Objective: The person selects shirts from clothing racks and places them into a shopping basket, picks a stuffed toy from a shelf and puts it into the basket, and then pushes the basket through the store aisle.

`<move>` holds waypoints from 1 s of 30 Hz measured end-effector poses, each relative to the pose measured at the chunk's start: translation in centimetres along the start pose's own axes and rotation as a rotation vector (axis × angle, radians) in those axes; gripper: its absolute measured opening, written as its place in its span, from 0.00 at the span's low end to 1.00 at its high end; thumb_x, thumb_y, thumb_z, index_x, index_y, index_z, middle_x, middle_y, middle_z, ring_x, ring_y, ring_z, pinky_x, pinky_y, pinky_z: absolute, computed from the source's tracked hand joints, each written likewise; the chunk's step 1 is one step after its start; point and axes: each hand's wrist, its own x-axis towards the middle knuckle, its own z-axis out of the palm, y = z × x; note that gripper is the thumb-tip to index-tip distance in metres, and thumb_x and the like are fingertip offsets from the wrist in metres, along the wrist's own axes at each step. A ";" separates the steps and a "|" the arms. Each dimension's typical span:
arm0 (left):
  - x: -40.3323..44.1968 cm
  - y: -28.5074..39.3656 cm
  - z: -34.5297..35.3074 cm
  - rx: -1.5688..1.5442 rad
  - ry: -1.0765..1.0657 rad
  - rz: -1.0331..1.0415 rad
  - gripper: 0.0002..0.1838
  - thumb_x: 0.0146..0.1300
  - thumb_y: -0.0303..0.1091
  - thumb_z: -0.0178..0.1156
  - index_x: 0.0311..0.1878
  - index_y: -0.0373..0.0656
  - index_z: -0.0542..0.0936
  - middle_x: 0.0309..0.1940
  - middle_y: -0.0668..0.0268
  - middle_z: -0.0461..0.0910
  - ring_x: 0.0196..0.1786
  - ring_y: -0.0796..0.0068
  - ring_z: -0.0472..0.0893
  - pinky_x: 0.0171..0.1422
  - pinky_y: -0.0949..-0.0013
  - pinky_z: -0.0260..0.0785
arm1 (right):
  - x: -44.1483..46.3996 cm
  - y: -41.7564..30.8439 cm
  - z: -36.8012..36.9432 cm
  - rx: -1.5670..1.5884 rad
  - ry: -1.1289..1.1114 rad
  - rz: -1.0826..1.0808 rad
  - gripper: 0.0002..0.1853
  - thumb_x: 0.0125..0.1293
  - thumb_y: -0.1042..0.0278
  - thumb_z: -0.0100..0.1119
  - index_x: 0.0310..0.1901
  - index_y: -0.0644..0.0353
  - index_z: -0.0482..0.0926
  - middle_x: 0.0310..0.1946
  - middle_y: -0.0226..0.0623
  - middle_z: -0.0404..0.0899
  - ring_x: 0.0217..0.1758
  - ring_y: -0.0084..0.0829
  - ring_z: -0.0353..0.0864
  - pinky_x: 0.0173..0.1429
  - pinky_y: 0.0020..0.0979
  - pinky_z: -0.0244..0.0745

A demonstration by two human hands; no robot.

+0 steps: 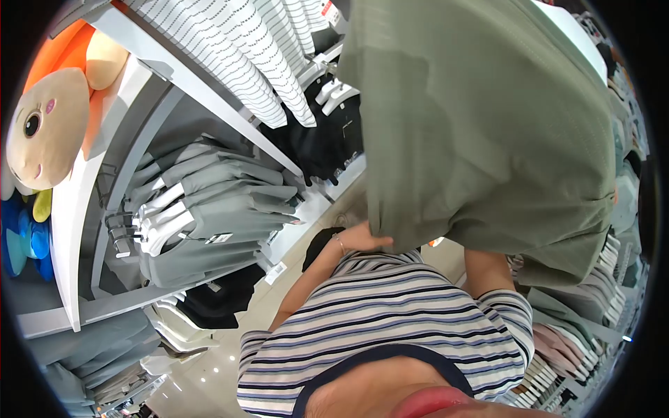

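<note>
A large olive-green garment (481, 139) hangs spread out in front of me and fills the upper right of the head view. My left hand (366, 238) is closed on its lower left edge, thumb lying over the cloth. My right forearm (488, 270) goes up behind the garment's lower right part, so the cloth hides my right hand and its fingers. The lower edge of the cloth is bunched and folded towards the right. What kind of garment it is cannot be made out for certain.
Grey shirts (223, 209) on white hangers fill a rack at left. Striped white clothes (237, 56) and black clothes (313, 132) hang beyond. Plush toys (52, 129) sit on a white shelf (77, 209). More hanging clothes (561, 348) line the right, near my side.
</note>
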 end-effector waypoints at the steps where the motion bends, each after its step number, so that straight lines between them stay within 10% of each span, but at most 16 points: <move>1: 0.7 -1.3 -0.1 -0.018 0.078 -0.028 0.31 0.55 0.41 0.64 0.59 0.35 0.66 0.53 0.57 0.73 0.55 0.64 0.73 0.61 0.67 0.63 | -0.2 -0.1 -0.3 -0.001 0.005 -0.001 0.27 0.60 0.75 0.52 0.61 0.69 0.59 0.39 0.37 0.76 0.38 0.26 0.77 0.46 0.24 0.73; 7: 1.6 0.0 -2.6 -0.929 0.481 -0.183 0.26 0.60 0.41 0.59 0.57 0.37 0.69 0.52 0.59 0.74 0.54 0.66 0.74 0.58 0.65 0.66 | -1.7 -0.4 -2.1 -0.018 0.061 -0.001 0.29 0.59 0.75 0.53 0.61 0.70 0.58 0.38 0.38 0.76 0.37 0.26 0.78 0.46 0.24 0.73; 11: 2.0 2.0 -4.5 -1.266 0.319 -0.029 0.23 0.62 0.35 0.56 0.59 0.37 0.68 0.53 0.60 0.74 0.55 0.68 0.74 0.58 0.64 0.67 | -1.7 -0.7 -3.6 -0.023 0.116 -0.024 0.29 0.59 0.75 0.53 0.62 0.71 0.57 0.38 0.38 0.76 0.37 0.26 0.78 0.46 0.24 0.73; 22: 13.8 -0.3 6.7 -1.103 -0.222 -0.090 0.30 0.62 0.31 0.56 0.66 0.50 0.57 0.57 0.64 0.67 0.59 0.70 0.70 0.58 0.62 0.66 | 4.2 1.6 -13.0 -0.116 0.353 0.000 0.32 0.58 0.75 0.55 0.63 0.72 0.55 0.37 0.39 0.77 0.36 0.26 0.78 0.46 0.23 0.72; 28: 12.6 -1.5 5.2 -1.020 -0.176 -0.247 0.32 0.63 0.32 0.53 0.68 0.61 0.54 0.69 0.61 0.49 0.64 0.62 0.65 0.60 0.52 0.63 | 3.7 9.4 -13.0 -0.183 0.307 0.214 0.42 0.53 0.74 0.58 0.65 0.76 0.45 0.31 0.39 0.77 0.34 0.26 0.78 0.44 0.22 0.70; 30: 12.1 -1.4 4.5 -0.980 -0.161 -0.241 0.26 0.65 0.34 0.51 0.66 0.54 0.59 0.65 0.61 0.59 0.62 0.63 0.68 0.59 0.55 0.64 | 3.6 14.3 -14.0 -0.111 0.300 0.241 0.41 0.54 0.73 0.57 0.65 0.77 0.44 0.31 0.38 0.78 0.34 0.26 0.78 0.44 0.22 0.70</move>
